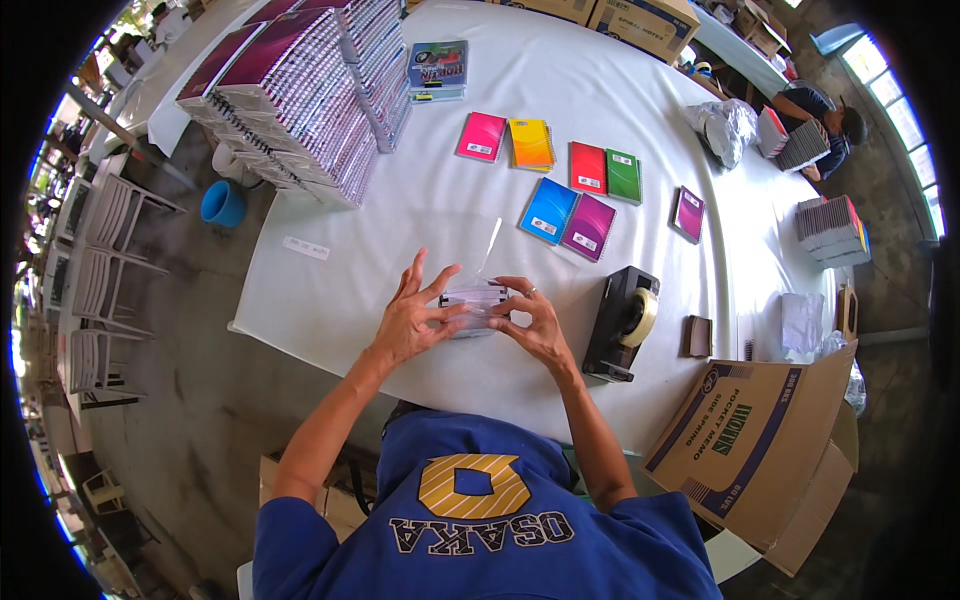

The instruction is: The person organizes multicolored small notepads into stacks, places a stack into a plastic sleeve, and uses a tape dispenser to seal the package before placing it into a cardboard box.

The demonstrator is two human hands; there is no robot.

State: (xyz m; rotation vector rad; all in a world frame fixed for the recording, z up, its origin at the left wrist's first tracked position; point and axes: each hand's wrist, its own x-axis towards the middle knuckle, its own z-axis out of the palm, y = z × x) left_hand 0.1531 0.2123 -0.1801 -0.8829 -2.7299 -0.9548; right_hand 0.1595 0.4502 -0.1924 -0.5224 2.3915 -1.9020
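A small bundle (pixel 472 298) in clear plastic, seemingly a stack of pocket notebooks seen edge-on, is between my hands near the front edge of the table. My left hand (pixel 408 318) touches its left end with the thumb and a finger, while the other fingers spread upward. Around the right end, the fingers and thumb of my right hand (pixel 532 322) are bent in a grip. A clear flap of film (pixel 490 245) sticks up beyond the bundle. Part of the bundle is hidden behind my fingers.
Right of my hands stands a black tape dispenser (pixel 622 325). Coloured notebooks (pixel 565 210) lie farther off on the white table (pixel 400 215). Tall stacks of spiral notebooks (pixel 300 100) rise at far left. An open cardboard box (pixel 750 430) sits at right; another person (pixel 815 120) handles notebooks beyond.
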